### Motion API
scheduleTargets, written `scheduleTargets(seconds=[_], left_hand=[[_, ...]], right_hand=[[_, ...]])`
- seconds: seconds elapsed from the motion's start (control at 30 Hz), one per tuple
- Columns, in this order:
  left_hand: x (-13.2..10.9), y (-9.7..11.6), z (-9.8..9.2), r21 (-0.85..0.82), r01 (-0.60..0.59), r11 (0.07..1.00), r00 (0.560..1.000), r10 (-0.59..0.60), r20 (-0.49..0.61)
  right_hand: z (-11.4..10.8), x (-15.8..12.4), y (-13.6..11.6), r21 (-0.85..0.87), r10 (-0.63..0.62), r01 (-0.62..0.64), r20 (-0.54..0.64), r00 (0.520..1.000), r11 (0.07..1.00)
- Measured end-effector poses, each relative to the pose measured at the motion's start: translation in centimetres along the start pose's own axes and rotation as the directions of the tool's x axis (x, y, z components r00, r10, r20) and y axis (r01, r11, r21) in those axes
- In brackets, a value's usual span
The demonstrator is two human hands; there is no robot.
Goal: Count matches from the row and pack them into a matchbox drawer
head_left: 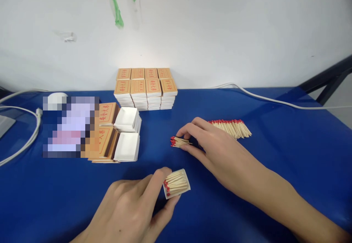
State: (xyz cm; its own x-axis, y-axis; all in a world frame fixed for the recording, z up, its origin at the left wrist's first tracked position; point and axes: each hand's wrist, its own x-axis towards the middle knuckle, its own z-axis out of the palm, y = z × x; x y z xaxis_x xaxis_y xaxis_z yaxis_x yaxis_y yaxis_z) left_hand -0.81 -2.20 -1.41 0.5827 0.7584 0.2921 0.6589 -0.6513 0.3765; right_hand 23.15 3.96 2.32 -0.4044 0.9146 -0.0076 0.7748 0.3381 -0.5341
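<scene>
Between the thumb and fingers of my left hand [132, 202] is a small white matchbox tray [188, 188] with red-tipped matches [176, 182] lying in it. My right hand [213, 145] pinches a small bundle of matches [180, 141] above and to the right of that tray, red heads pointing left. Behind my right hand lies a long row of loose matches [232, 128], partly hidden by the hand. White empty trays [127, 146] stand in two stacks to the left, beside orange matchbox sleeves [103, 142].
Stacked closed matchboxes [145, 89] stand at the back against the white wall [220, 33]. A blurred-out phone-like object [73, 125] lies at the left, near a white rounded object [57, 101] and a cable [34, 136]. Another cable [264, 98] crosses the blue table [275, 155] at the back right.
</scene>
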Motion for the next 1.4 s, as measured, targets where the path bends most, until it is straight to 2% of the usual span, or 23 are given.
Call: scheduleTargets(seconds=[0.33, 0.77, 1.4], left_hand=[[-0.07, 0.08, -0.04, -0.006, 0.002, 1.000, 1.000, -0.002, 0.000], [0.23, 0.02, -0.14, 0.005, 0.021, 1.000, 1.000, -0.020, -0.014], [0.20, 0.19, -0.46, 0.016, 0.024, 1.000, 1.000, -0.024, 0.003]], right_hand=[[0.70, 0.05, -0.08, -0.083, -0.027, 0.023, -0.054, 0.998, 0.996], [0.83, -0.34, 0.36, -0.204, -0.155, 0.149, -0.011, 0.988, 0.968], [0.52, -0.33, 0.40, -0.115, -0.173, 0.171, -0.006, 0.985, 0.979]])
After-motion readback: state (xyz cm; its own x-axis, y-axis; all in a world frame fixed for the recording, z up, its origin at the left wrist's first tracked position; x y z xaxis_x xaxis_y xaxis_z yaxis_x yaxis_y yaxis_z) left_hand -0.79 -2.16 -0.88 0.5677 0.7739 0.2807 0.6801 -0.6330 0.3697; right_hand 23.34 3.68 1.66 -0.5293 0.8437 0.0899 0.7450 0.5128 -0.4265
